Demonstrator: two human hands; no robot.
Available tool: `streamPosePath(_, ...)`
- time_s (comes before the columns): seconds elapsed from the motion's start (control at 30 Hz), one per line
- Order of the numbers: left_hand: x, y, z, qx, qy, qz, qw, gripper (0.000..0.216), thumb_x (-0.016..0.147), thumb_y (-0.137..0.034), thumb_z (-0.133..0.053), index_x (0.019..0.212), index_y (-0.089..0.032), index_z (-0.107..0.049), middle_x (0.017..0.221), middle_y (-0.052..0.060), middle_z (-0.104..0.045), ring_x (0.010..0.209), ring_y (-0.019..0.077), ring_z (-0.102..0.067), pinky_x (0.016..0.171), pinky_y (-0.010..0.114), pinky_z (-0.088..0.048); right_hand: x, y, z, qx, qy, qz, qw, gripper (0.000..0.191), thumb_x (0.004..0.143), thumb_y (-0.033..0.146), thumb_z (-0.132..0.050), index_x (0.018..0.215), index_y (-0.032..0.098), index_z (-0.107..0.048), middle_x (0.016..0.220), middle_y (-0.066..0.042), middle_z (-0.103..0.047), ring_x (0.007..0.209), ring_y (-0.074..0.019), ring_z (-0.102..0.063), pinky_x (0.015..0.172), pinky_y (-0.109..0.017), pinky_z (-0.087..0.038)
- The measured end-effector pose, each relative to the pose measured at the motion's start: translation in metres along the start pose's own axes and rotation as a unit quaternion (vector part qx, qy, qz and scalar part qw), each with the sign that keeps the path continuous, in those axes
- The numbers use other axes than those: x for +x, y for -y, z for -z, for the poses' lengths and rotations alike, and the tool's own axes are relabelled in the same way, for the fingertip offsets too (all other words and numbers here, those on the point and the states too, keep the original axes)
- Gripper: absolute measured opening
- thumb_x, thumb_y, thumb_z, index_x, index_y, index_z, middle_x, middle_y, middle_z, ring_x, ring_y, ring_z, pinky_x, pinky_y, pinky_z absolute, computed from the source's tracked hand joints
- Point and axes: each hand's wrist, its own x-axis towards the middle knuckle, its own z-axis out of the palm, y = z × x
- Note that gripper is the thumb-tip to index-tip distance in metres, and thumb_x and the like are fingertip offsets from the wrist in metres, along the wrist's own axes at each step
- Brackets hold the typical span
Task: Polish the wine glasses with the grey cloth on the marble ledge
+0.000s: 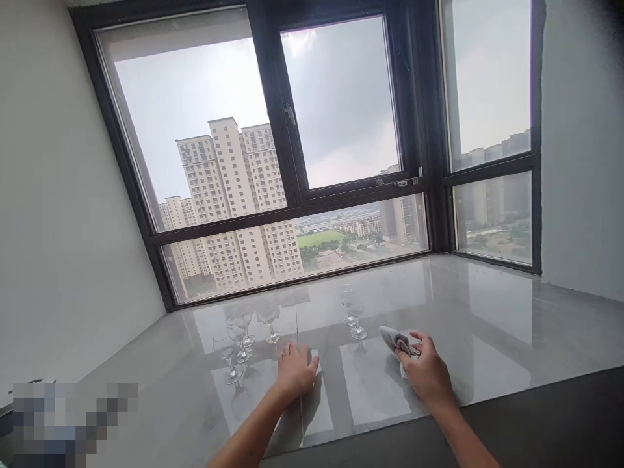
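My left hand (pixel 296 372) is low over the glossy stone windowsill (pixel 195 403), palm down, fingers apart and nothing visible in it. Whether its fingertips touch the surface, I cannot tell. Farther right, my right hand (pixel 429 376) pinches a bunched grey-white cloth (pixel 390 337) between thumb and fingers. Left of my left hand stand several clear stemmed glasses, among them a front one (pixel 234 370) and one farther back (pixel 272 335). Two more upright glasses, a nearer one (pixel 358 330) and one just behind (pixel 348 317), are between and beyond my hands.
Dark-framed windows (pixel 292 211) rise behind the sill, with tall buildings outside. White walls border it at left (pixel 73 195) and right (pixel 580 195). The sill's front edge (pixel 536 392) runs along the lower right. A blurred-out patch (pixel 58 422) covers the lower left corner.
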Motion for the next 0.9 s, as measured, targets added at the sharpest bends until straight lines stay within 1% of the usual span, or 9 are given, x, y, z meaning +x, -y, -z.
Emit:
streamPosePath(0.1, -0.007, -0.045, -0.007, -0.043, 0.028, -0.134, 0.99, 0.065, 0.094, -0.055, -0.039, 0.151, -0.025, -0.043, 0.165, 0.013, -0.026, 0.151, 0.0374, -0.02, 0.12, 0.055, -0.017, 0.0, -0.001, -0.001, 0.003, -0.005, 0.006, 1.0, 0.06, 0.074, 0.053, -0.051, 0.124, 0.02, -0.052, 0.106, -0.013, -0.072, 0.09, -0.03, -0.07, 0.073, -0.035, -0.048)
streamPosePath(0.17, -0.002, -0.072, -0.01, -0.064, 0.026, -0.184, 0.981, 0.066, 0.093, -0.057, -0.04, 0.153, -0.029, -0.04, 0.166, 0.008, -0.024, 0.151, 0.0367, -0.019, 0.122, 0.055, -0.016, -0.001, -0.002, -0.001, 0.005, -0.012, 0.015, 1.0, 0.057, 0.074, 0.052, -0.052, 0.122, 0.021, -0.052, 0.104, -0.012, -0.072, 0.088, -0.0289, -0.07, 0.073, -0.034, -0.048)
streamPosePath(0.3, 0.023, -0.11, -0.014, -0.086, 0.032, -0.182, 0.979, 0.064, 0.097, -0.057, -0.031, 0.153, -0.028, -0.04, 0.165, 0.011, -0.025, 0.149, 0.0394, -0.022, 0.119, 0.059, -0.018, -0.001, -0.001, -0.001, 0.007, -0.02, 0.017, 1.0, 0.054, 0.075, 0.051, -0.052, 0.12, 0.022, -0.052, 0.102, -0.01, -0.073, 0.088, -0.0282, -0.07, 0.072, -0.034, -0.048)
streamPosePath(0.43, 0.039, -0.123, -0.018, -0.074, 0.025, -0.196, 0.978, 0.064, 0.098, -0.057, -0.027, 0.149, -0.024, -0.046, 0.161, 0.014, -0.035, 0.148, 0.0367, -0.028, 0.118, 0.059, -0.02, -0.002, 0.0, 0.001, 0.01, 0.0, 0.01, 1.0, 0.056, 0.074, 0.052, -0.051, 0.121, 0.02, -0.051, 0.105, -0.013, -0.072, 0.092, -0.0297, -0.07, 0.075, -0.035, -0.048)
streamPosePath(0.53, 0.03, -0.115, -0.015, -0.059, 0.012, -0.215, 0.975, 0.069, 0.095, -0.065, -0.027, 0.149, -0.027, -0.046, 0.159, 0.012, -0.04, 0.146, 0.0358, -0.031, 0.118, 0.06, -0.02, -0.003, 0.001, 0.004, 0.012, 0.015, 0.007, 1.0, 0.06, 0.074, 0.055, -0.05, 0.122, 0.021, -0.049, 0.109, -0.014, -0.071, 0.092, -0.0307, -0.069, 0.075, -0.036, -0.048)
streamPosePath(0.63, 0.009, -0.091, -0.009, -0.047, 0.003, -0.217, 0.975, 0.077, 0.093, -0.072, -0.023, 0.151, -0.026, -0.044, 0.158, 0.012, -0.04, 0.146, 0.0366, -0.03, 0.119, 0.06, -0.018, -0.001, 0.0, 0.005, 0.012, 0.015, -0.002, 1.0, 0.063, 0.072, 0.058, -0.05, 0.122, 0.021, -0.05, 0.111, -0.015, -0.071, 0.092, -0.0319, -0.069, 0.074, -0.037, -0.048)
streamPosePath(0.7, -0.009, -0.066, -0.005, -0.041, -0.001, -0.198, 0.979, 0.079, 0.092, -0.073, -0.022, 0.152, -0.026, -0.043, 0.16, 0.012, -0.038, 0.147, 0.0365, -0.028, 0.12, 0.059, -0.018, 0.0, -0.001, 0.004, 0.01, 0.015, -0.005, 1.0, 0.063, 0.071, 0.059, -0.05, 0.122, 0.021, -0.05, 0.111, -0.016, -0.07, 0.093, -0.0327, -0.069, 0.074, -0.038, -0.048)
streamPosePath(0.8, -0.031, -0.02, 0.001, -0.026, -0.02, -0.137, 0.99, 0.076, 0.092, -0.072, -0.025, 0.152, -0.028, -0.042, 0.161, 0.01, -0.037, 0.147, 0.0356, -0.03, 0.12, 0.057, -0.017, 0.002, -0.003, 0.003, 0.005, 0.022, -0.006, 1.0, 0.064, 0.071, 0.059, -0.049, 0.122, 0.022, -0.049, 0.111, -0.016, -0.07, 0.092, -0.0328, -0.069, 0.074, -0.038, -0.048)
streamPosePath(0.9, -0.044, 0.026, 0.008, -0.008, -0.043, -0.079, 0.996, 0.074, 0.093, -0.069, -0.028, 0.153, -0.028, -0.042, 0.161, 0.009, -0.037, 0.148, 0.0339, -0.031, 0.121, 0.055, -0.018, 0.002, -0.005, 0.001, 0.005, 0.026, -0.003, 1.0, 0.063, 0.072, 0.059, -0.048, 0.123, 0.023, -0.048, 0.112, -0.015, -0.07, 0.095, -0.0329, -0.069, 0.077, -0.038, -0.048)
